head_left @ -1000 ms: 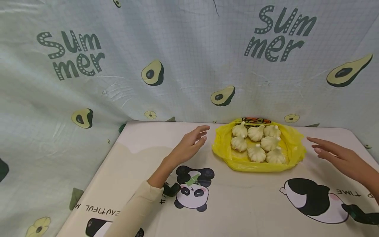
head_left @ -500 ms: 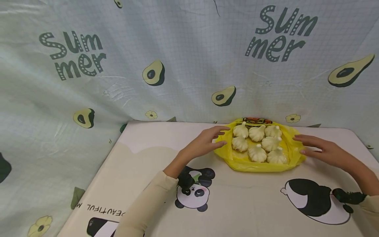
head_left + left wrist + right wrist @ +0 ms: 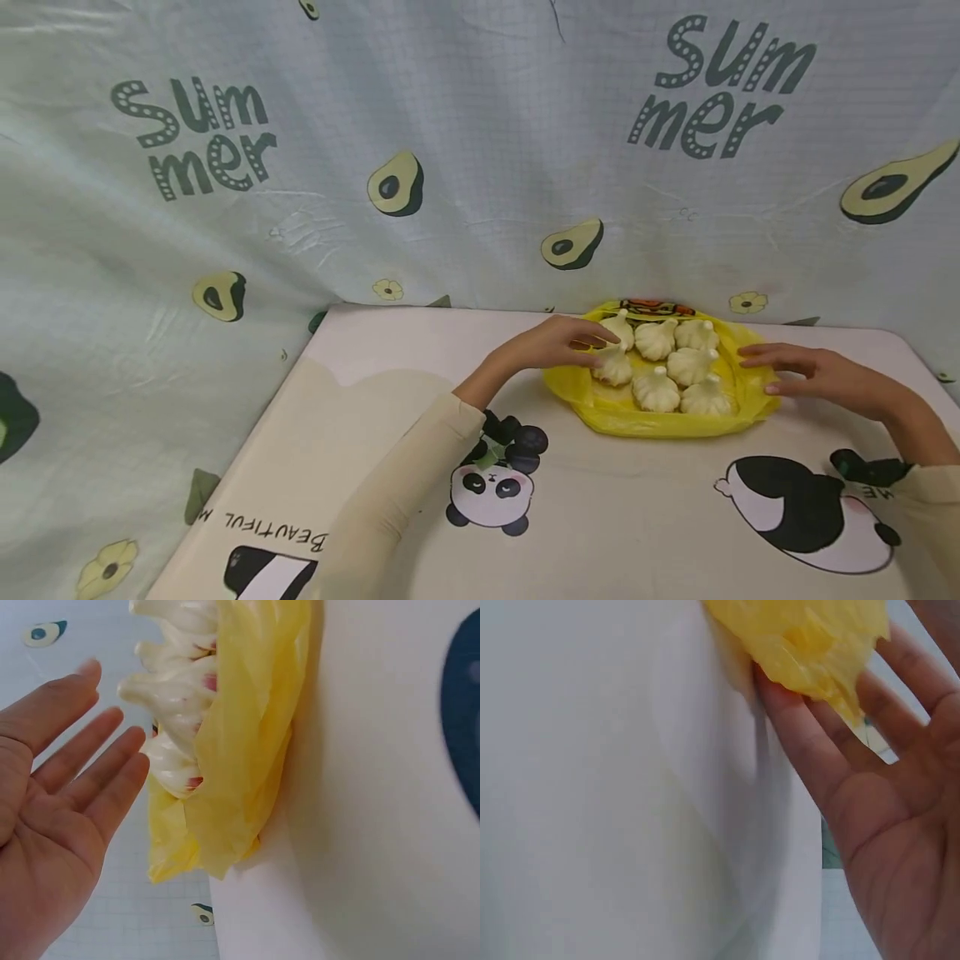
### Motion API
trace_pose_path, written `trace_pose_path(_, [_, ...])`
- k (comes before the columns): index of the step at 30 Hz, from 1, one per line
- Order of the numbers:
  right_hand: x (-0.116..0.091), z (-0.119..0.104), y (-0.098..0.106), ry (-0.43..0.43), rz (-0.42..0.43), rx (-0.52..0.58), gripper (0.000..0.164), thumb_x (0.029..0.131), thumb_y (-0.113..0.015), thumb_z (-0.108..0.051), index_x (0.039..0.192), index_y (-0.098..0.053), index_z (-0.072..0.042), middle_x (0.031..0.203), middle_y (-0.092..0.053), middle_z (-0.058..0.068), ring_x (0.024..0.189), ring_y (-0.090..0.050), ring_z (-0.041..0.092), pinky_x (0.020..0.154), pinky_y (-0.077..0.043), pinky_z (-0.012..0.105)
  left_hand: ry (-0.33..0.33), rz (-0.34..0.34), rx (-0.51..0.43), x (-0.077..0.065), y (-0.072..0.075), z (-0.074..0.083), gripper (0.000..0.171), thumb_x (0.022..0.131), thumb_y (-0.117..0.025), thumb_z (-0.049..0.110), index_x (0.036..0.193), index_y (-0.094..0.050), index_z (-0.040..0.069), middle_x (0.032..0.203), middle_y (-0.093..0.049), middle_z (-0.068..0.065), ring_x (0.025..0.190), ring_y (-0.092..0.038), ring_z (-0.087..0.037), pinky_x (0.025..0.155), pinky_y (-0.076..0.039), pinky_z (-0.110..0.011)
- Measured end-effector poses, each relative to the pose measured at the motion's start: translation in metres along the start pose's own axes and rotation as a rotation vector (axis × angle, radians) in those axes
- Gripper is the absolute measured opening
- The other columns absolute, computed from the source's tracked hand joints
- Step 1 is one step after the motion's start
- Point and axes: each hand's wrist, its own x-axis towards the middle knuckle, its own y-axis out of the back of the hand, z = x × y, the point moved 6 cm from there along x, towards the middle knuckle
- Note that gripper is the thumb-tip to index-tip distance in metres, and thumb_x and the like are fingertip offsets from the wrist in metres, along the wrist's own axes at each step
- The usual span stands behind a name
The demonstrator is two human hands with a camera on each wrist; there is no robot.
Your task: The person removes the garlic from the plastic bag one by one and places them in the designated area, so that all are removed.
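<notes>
A yellow plastic bag (image 3: pixel 637 423), its mouth spread wide, lies at the back right of the table with several white garlic bulbs (image 3: pixel 657 390) in it. From the left, my left hand (image 3: pixel 558 343) reaches over the bag's edge, fingertips close at the leftmost bulbs. In the left wrist view its fingers (image 3: pixel 97 780) are extended beside the garlic and hold nothing. My right hand (image 3: pixel 836 379) is at the bag's right edge, thumb and fingers apart. The right wrist view shows the loose yellow plastic (image 3: pixel 810 645) against its spread fingers (image 3: pixel 810 739).
The table (image 3: pixel 600 517) has a pale cover printed with pandas and lettering. A curtain (image 3: pixel 465 125) with avocado and lettering prints hangs behind and to the left. Dark wrist straps show on both wrists.
My left hand has moved right, from beside the bag to over its left edge at the garlic. The right hand has moved left to the bag's right edge.
</notes>
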Motion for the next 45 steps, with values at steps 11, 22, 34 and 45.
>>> trace_pose_path(11, [0.003, 0.004, 0.007, 0.091, -0.072, 0.093, 0.033, 0.098, -0.068, -0.016, 0.13, -0.068, -0.012, 0.133, -0.04, -0.043, 0.114, -0.025, -0.033, 0.086, -0.042, 0.013, -0.029, -0.072, -0.024, 0.028, -0.001, -0.005, 0.046, 0.101, -0.066, 0.021, 0.144, -0.057, 0.007, 0.143, -0.06, -0.005, 0.128, -0.059, -0.013, 0.101, -0.046, -0.016])
trace_pose_path(22, [-0.002, 0.008, 0.006, 0.031, -0.058, 0.104, 0.03, 0.1, -0.066, -0.018, 0.128, -0.07, -0.009, 0.13, -0.037, -0.045, 0.109, -0.024, -0.033, 0.085, -0.038, 0.015, -0.062, -0.089, -0.015, 0.042, -0.005, -0.007, 0.037, 0.101, -0.065, 0.019, 0.137, -0.065, 0.008, 0.137, -0.065, -0.003, 0.121, -0.061, -0.009, 0.099, -0.047, -0.016])
trace_pose_path(34, [-0.003, 0.011, -0.001, 0.034, -0.059, 0.139, 0.038, 0.1, -0.066, -0.019, 0.135, -0.065, -0.008, 0.133, -0.035, -0.043, 0.111, -0.025, -0.034, 0.1, -0.043, 0.036, -0.045, -0.11, -0.081, 0.052, -0.006, -0.019, 0.028, 0.097, -0.069, 0.013, 0.125, -0.074, 0.008, 0.122, -0.072, -0.001, 0.108, -0.066, -0.003, 0.093, -0.05, -0.016])
trace_pose_path(45, [-0.001, 0.013, -0.005, -0.022, -0.05, 0.103, 0.047, 0.101, -0.065, -0.026, 0.145, -0.058, -0.012, 0.141, -0.047, -0.025, 0.117, -0.03, -0.027, 0.103, -0.045, 0.049, -0.064, -0.189, -0.162, 0.046, -0.008, -0.024, 0.03, 0.097, -0.069, 0.011, 0.127, -0.072, 0.005, 0.122, -0.072, -0.003, 0.112, -0.065, -0.006, 0.098, -0.05, -0.02])
